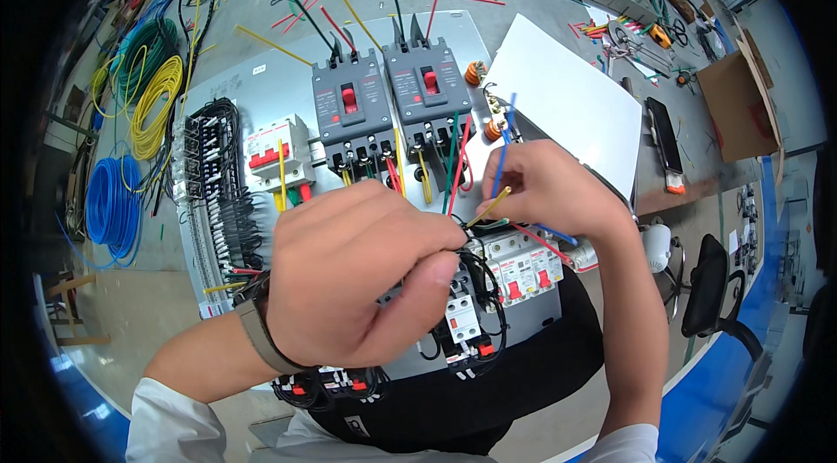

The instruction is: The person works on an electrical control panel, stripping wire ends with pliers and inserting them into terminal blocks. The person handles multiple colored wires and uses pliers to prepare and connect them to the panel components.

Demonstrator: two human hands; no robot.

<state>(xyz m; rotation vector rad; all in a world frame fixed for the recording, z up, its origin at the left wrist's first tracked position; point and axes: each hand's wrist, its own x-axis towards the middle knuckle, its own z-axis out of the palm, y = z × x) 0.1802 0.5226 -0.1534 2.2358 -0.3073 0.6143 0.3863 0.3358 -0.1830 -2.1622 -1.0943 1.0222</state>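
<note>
Yellow wire [489, 206] pinched in right hand [549, 188] fingers, just above white breakers [523, 267] on grey panel [279, 92]. Left hand [357, 275] curled shut over black wires [475, 275], mid-panel, below 2 dark breakers [388, 101].

The left hand [357, 275] hides the breakers under it; the right hand [554, 188] covers the wire ends, and the lower frame edge cuts both sleeves.

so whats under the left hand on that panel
The left hand covers the middle of the grey panel. Small white breakers with red switches and black wires show at its edges; whatever lies directly beneath is hidden.
</note>
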